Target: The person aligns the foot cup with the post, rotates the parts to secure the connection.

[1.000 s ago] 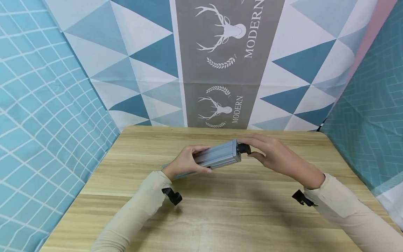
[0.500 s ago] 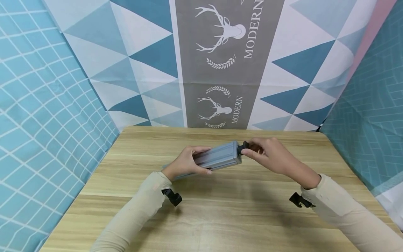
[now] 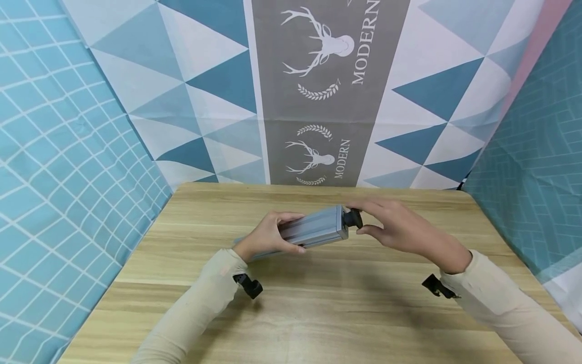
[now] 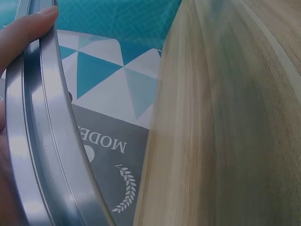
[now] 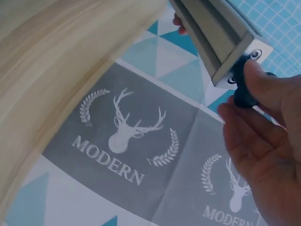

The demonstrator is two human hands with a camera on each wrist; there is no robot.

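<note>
A long silver-grey metal bar [image 3: 320, 222] with grooved sides slants above the wooden table, its right end tipped up. My left hand [image 3: 269, 236] grips it around the middle, thumb along the near side and fingers over the far side. At the raised end sits a black knob [image 3: 353, 218], with my right hand [image 3: 400, 227] around it. Seen from the right wrist, the thumb presses on the knob [image 5: 243, 96] while the fingers curve beneath it. Screws show in the bar's end plate [image 5: 265, 49]. The left wrist view shows a groove running along the bar [image 4: 54, 122].
The wooden table [image 3: 309, 313] spreads below both hands. A patterned cloth backdrop [image 3: 313, 108] rises behind its far edge, with blue tiled cloth [image 3: 59, 167] at the left and teal cloth [image 3: 532, 167] at the right. Black wrist cameras stick out from both sleeves.
My right hand curled tightly about the knob half a second ago, and now its fingers are spread wider around it. The knob has turned. My left hand and the bar stay nearly still.
</note>
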